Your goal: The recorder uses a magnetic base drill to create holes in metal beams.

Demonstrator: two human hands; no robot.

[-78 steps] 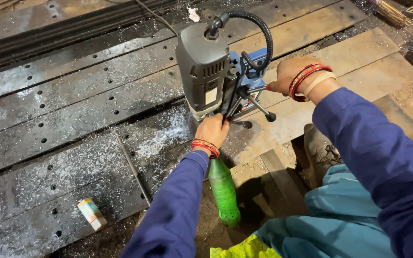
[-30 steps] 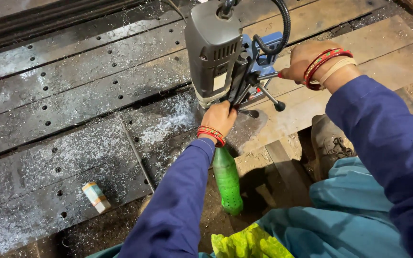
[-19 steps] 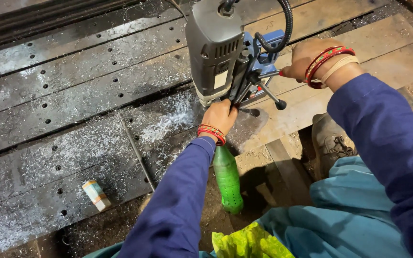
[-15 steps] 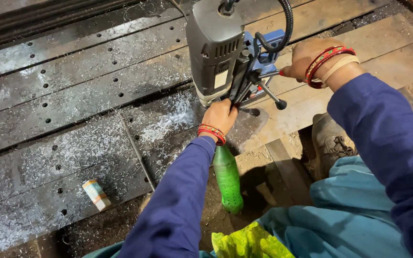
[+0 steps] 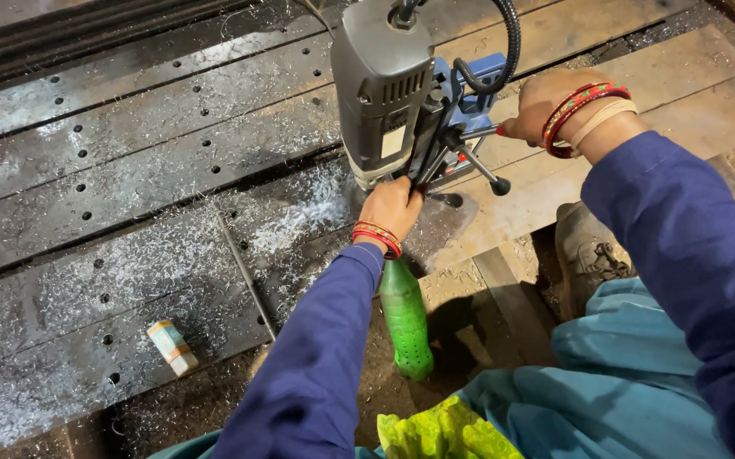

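Where the fingers curl in, the left hand [image 5: 391,209] sits at the base of the drill [image 5: 389,93], fingertips tucked under its grey housing, so what they pinch cannot be told; red bangles ring the wrist; blue sleeve runs straight down from it. Right hand [image 5: 546,104] is closed round a feed handle [image 5: 480,132], a thin steel spoke with a red knob at the fist; a second spoke ends in a black ball; wrist bent, forearm angled in from the right. Drill: boxy, ribbed vents, blue frame behind, black hose looping over the top; it stands upright on steel plates [image 5: 130,144], dark, punched with rows of holes, dusted with bright swarf. Green plastic bottle [image 5: 405,319] lies just below the left wrist, dimpled at its foot.
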